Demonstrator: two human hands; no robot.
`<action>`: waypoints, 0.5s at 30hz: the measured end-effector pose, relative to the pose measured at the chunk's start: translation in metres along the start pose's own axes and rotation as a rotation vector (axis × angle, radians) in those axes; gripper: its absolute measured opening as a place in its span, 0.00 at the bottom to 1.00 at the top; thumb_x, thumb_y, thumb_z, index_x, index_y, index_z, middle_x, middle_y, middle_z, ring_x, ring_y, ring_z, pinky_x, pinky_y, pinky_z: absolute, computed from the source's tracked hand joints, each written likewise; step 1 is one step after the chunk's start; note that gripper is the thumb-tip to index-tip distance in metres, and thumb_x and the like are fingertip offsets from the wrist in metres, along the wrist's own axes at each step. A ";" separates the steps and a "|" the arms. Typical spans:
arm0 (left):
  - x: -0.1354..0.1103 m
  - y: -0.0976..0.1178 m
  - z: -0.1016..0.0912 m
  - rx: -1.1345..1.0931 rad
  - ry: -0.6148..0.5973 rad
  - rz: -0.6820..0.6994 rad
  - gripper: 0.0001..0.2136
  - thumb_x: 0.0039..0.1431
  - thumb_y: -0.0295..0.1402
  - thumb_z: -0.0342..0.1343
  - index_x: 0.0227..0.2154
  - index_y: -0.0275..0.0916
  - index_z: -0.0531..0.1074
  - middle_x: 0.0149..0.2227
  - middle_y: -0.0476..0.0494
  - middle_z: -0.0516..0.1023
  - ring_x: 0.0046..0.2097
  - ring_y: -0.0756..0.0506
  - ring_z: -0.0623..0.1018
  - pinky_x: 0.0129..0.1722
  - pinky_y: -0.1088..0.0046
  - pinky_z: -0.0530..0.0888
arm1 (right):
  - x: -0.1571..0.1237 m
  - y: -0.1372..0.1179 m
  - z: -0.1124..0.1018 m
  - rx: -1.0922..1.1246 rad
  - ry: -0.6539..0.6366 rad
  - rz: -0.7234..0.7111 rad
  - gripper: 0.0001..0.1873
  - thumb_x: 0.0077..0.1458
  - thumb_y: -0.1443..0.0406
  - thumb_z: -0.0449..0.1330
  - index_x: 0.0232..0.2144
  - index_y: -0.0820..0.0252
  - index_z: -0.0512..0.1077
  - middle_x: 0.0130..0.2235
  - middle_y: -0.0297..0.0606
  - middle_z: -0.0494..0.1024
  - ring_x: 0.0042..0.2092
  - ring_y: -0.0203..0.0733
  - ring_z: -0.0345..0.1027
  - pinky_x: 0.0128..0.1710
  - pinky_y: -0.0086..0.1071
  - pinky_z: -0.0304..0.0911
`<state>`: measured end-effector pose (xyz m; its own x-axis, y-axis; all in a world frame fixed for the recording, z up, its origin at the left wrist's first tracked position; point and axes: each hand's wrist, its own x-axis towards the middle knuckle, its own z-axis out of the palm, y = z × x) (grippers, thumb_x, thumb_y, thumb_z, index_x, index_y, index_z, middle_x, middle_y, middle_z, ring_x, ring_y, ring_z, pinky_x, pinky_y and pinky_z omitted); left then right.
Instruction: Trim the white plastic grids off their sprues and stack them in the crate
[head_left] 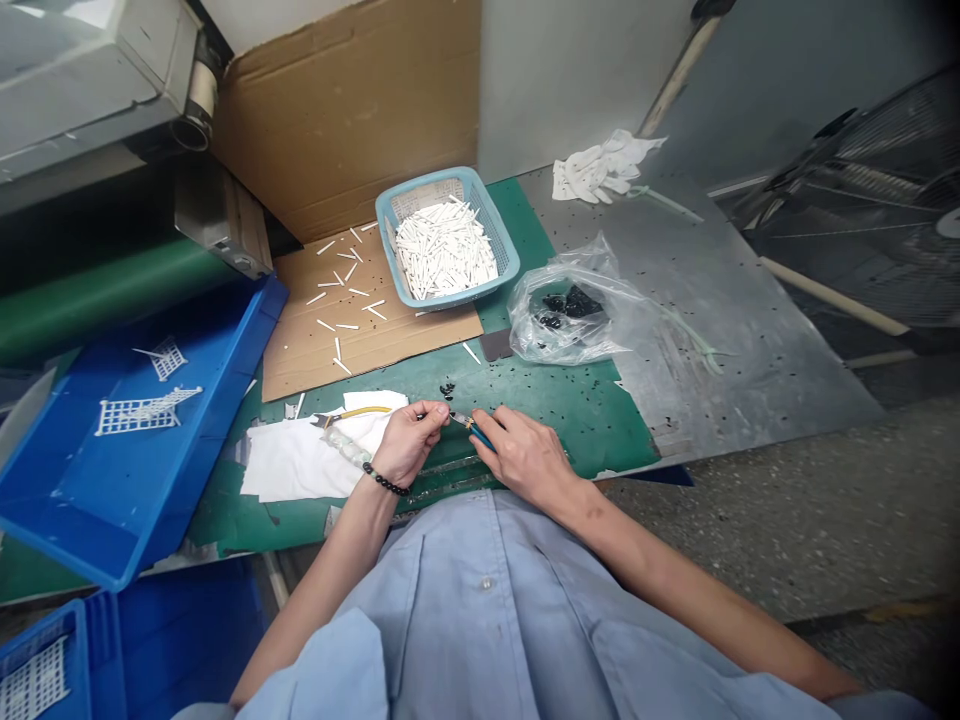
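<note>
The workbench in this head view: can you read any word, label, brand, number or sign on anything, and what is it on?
No word, label, brand, number or sign can be read anywhere. The blue plastic tray, the cardboard sheet and the clear plastic bag show none. The yellow-handled cutters and the blue-handled tool are too small and blurred to tell.

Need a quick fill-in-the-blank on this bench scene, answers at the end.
The dark bead bracelet is on the ____ wrist.
The right hand holds a tool with ____ handles.
The clear plastic bag holds ____ pieces.
Loose white sticks lie on a ____ sheet beside the basket.

Answers: left; blue; black; cardboard.
</note>
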<state>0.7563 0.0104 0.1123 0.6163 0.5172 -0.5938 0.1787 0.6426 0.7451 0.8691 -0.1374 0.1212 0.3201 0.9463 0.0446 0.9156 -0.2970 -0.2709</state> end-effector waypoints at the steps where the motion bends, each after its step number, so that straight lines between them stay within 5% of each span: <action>1: 0.001 0.000 -0.002 -0.030 -0.011 -0.010 0.16 0.39 0.36 0.70 0.26 0.30 0.74 0.23 0.48 0.70 0.22 0.58 0.61 0.20 0.83 0.55 | -0.001 0.002 0.001 0.006 0.014 0.009 0.16 0.64 0.59 0.49 0.50 0.58 0.67 0.36 0.39 0.70 0.35 0.40 0.63 0.31 0.31 0.52; 15: 0.001 0.008 -0.005 -0.342 -0.135 -0.156 0.07 0.48 0.28 0.62 0.30 0.29 0.72 0.25 0.47 0.67 0.24 0.57 0.63 0.21 0.84 0.60 | -0.007 0.020 0.000 -0.133 -0.142 0.097 0.18 0.62 0.58 0.52 0.51 0.60 0.66 0.39 0.43 0.70 0.39 0.46 0.62 0.37 0.35 0.53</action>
<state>0.7544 0.0185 0.1159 0.7014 0.3338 -0.6298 0.0266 0.8707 0.4911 0.8855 -0.1503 0.1157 0.3794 0.9182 -0.1142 0.9092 -0.3928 -0.1379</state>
